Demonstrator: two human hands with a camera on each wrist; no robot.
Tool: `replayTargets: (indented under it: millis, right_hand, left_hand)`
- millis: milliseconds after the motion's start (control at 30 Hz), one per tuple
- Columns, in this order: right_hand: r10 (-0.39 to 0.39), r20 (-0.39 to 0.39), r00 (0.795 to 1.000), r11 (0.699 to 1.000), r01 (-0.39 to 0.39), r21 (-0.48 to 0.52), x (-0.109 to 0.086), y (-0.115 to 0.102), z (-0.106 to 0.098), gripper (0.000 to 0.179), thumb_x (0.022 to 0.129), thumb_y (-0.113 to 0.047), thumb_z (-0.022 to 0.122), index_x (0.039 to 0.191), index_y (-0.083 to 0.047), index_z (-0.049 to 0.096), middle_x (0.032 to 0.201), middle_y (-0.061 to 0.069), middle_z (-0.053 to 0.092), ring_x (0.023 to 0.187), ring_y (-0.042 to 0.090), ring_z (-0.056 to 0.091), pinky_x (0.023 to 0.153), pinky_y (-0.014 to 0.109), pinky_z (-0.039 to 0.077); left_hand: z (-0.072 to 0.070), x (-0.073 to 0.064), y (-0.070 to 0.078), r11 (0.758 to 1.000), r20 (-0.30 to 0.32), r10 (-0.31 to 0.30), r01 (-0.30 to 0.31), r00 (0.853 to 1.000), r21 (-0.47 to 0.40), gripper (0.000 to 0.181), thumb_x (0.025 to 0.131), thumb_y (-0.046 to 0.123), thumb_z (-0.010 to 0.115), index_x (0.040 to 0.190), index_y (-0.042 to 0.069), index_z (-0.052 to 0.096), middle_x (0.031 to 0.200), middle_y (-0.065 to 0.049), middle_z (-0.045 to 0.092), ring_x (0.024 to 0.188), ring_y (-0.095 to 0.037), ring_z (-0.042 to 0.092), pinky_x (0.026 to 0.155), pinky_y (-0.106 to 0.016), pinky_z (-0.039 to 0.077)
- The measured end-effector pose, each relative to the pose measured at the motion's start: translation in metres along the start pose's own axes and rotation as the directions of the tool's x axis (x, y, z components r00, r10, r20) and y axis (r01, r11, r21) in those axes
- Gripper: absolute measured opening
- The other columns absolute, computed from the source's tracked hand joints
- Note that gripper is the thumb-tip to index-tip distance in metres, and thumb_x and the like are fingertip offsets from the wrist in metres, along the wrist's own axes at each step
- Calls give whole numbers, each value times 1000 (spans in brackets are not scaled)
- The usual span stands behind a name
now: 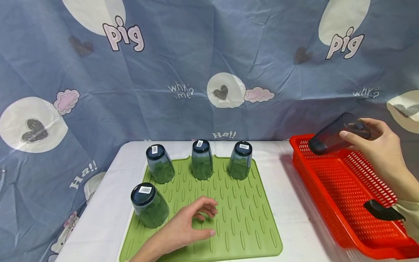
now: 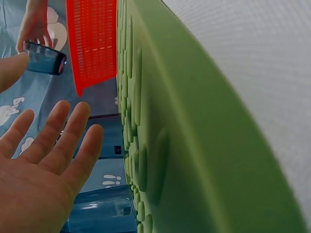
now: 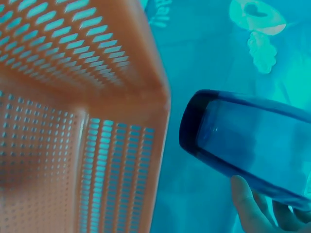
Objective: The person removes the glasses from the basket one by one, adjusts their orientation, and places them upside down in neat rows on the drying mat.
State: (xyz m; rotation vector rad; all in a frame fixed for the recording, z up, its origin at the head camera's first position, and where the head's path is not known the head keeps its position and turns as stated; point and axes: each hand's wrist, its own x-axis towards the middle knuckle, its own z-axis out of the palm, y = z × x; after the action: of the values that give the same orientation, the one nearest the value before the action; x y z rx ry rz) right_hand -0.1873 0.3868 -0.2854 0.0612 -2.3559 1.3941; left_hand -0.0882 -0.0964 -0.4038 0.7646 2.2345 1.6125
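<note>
A blue-tinted drinking glass is gripped near its mouth by my right hand, above the far end of a red plastic basket. The glass lies tilted, its thick dark base pointing left and down. In the right wrist view, that same glass appears beside the basket wall, with fingertips against its side. My left hand is over the green ribbed mat, fingers loosely bent and holding nothing. Nearest to it is an upside-down glass at the mat's left.
More upside-down glasses stand along the mat's back: one at left, one in the middle, one at right. White stickers mark their bases. The mat lies on a white-covered table. A blue printed curtain hangs behind.
</note>
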Motion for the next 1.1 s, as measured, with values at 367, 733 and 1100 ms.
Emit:
replayTargets:
  millis: [367, 733, 1100]
  right_hand:
    - [10, 21, 1000, 885, -18, 465, -14, -13, 9, 47, 90, 3, 67, 130, -12, 47, 122, 0, 51, 97, 3, 62, 64, 19, 57]
    - [-27, 14, 1000, 836, 15, 548, -25, -23, 17, 42, 92, 7, 62, 128, -8, 47, 116, 5, 53, 95, 7, 65, 64, 22, 58]
    - [4, -6, 1000, 709, 1, 706, -42, -38, 24, 36, 94, 11, 56, 126, -2, 50, 106, 7, 51, 98, 15, 63, 64, 33, 60]
  left_hand:
    - [-1, 1, 2, 1000, 0, -10, 10, 1000, 4, 51, 87, 17, 76, 131, 29, 52, 122, -7, 60, 112, -24, 57, 95, -40, 49]
    - [-2, -1, 2, 1000, -8, -8, 8, 1000, 1, 50, 88, 17, 75, 131, 29, 52, 121, -7, 61, 112, -22, 57, 94, -41, 49]
    - [-3, 0, 4, 1000, -21, -14, 14, 1000, 0, 48, 89, 18, 74, 130, 29, 52, 122, -7, 61, 112, -22, 57, 95, -41, 49]
